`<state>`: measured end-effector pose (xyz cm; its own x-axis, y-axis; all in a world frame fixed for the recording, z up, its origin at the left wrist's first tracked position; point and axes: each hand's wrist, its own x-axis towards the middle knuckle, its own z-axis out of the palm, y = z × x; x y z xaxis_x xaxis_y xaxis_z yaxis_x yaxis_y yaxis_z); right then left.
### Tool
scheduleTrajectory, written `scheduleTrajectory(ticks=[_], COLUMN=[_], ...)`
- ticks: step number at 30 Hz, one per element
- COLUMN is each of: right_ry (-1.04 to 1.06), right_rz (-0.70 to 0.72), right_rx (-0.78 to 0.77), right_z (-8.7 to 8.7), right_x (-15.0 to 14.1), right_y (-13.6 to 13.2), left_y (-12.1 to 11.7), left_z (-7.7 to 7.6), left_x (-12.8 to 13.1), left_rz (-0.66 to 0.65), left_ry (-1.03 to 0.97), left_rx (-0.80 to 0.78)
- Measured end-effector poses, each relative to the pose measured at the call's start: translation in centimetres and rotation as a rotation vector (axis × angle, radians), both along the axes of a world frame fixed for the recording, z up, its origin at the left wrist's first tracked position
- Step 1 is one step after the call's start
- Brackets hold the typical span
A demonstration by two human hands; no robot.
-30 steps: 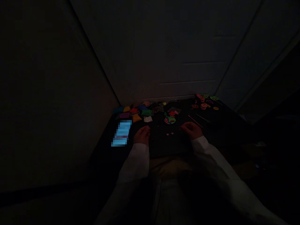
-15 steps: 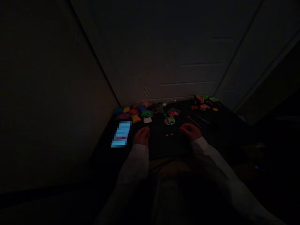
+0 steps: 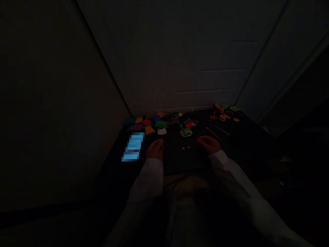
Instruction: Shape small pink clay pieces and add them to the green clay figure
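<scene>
1. Our left hand (image 3: 155,149) sits over the near part of the dark tabletop (image 3: 180,164), its fingers folded inward. We cannot tell how tightly they close or whether they pinch anything.

2. Our right hand (image 3: 209,145) mirrors it, fingers bent towards the middle. A tiny item could be hidden there, but it is too dark for us to tell.

3. Between our hands lie 2 small pink pieces (image 3: 183,148), side by side but apart, nearer the right hand. That central spot probably keeps them within easy reach of both hands.

4. Just beyond them rests a round green piece (image 3: 186,132) with coloured patches, likely set there to leave the nearer surface free for handwork.

5. The glowing screen (image 3: 133,147) lies outside our left hand, presumably where we can glance at it without our arms covering it.

6. Coloured packets (image 3: 149,130) gather at the far left, perhaps pushed back for working room.

7. A pink stick (image 3: 214,133) and a slender pale tool (image 3: 222,130) lie beyond our right hand, seemingly handy for it; small colourful figures (image 3: 223,117) cluster farther back, apart from the pink pieces.
</scene>
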<state>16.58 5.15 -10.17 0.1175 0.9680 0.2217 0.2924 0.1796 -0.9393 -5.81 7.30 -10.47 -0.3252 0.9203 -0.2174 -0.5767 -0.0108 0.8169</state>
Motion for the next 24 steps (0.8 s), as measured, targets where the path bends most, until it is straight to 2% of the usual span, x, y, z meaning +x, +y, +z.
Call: scheduleTrajectory(ticks=[7,14,19,24], right_ry=[-0.295,-0.775,-1.004,-1.126], right_rz=[0.002,0.189,0.171,0.148], right_rx=[0.035,0.104,0.111,0.132], right_z=[-0.4,-0.7,-0.4,-0.1], right_x=[0.2,0.4,0.3,1.1], right_y=[-0.1,0.2,-0.2,-1.4], left_y=[0.0,0.0,0.0,0.0], left_z=[0.1,0.1,0.1,0.0], left_x=[0.0,0.1,0.1,0.1], left_rz=[0.005,0.008,0.012,0.009], left_ry=[0.013,0.015,0.014,0.022], left_rx=[-0.005,-0.003,0.000,-0.001])
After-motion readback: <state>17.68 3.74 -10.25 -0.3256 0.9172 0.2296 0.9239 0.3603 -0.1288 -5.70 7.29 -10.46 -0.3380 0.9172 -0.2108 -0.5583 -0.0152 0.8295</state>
